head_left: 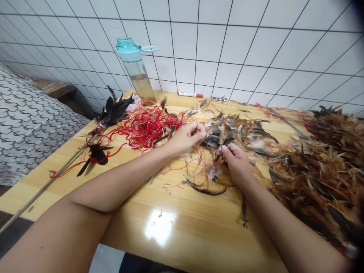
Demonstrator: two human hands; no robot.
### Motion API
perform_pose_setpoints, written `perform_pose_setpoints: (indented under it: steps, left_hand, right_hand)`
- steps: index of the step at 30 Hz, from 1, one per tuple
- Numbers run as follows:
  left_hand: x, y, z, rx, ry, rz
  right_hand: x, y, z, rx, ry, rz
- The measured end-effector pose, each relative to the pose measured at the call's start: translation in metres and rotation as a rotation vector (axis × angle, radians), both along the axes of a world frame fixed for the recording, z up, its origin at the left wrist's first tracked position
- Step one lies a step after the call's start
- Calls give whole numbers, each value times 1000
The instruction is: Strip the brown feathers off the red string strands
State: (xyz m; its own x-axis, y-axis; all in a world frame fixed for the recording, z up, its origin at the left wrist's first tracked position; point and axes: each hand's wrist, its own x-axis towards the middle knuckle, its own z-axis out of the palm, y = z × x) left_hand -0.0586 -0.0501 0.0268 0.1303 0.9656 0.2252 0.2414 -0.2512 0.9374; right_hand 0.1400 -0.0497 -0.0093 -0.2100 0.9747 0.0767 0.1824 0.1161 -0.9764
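Both my hands work at a loose heap of brown and black feathers (236,132) in the middle of a wooden table (170,227). My left hand (186,136) is curled, its fingertips pinched on feathers at the heap's left edge. My right hand (236,161) is closed too, gripping a small bunch of feathers from below. A tangle of red string (148,127) lies just left of my left hand, and strands of it run under both wrists.
A big pile of brown feathers (321,170) covers the table's right side. A thin stick (54,176) with black feathers (115,108) bound to it lies at left. A water bottle (136,68) and a red marker (190,94) stand by the tiled wall.
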Motion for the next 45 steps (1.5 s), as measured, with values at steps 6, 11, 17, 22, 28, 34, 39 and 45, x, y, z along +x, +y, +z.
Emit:
perform_pose_setpoints:
  steps: [6, 11, 17, 22, 28, 34, 39, 45]
  left_hand:
    - [6, 2, -8, -206, -292, -7]
    - [13, -1, -12, -291, -411, -52]
    - [24, -8, -12, -285, -370, -62]
    - [27, -13, -11, -302, -343, -61]
    - [21, -7, -17, -259, -258, -92]
    - [-5, 9, -26, -103, 220, 33]
    - [-16, 7, -12, 507, 693, 61]
    - [-11, 7, -17, 627, 978, -281]
  right_hand:
    - [-2, -1, 1, 28, -5, 11]
    - [-2, 0, -1, 84, -71, 8]
    - [-5, 0, -2, 184, -155, -21]
    - [-5, 1, -4, 162, -158, -1]
    - [-5, 0, 0, -52, 73, -9]
    - [-1, 6, -2, -134, 216, -28]
    - [0, 6, -3, -123, 199, -4]
    - [-3, 3, 2, -107, 171, 38]
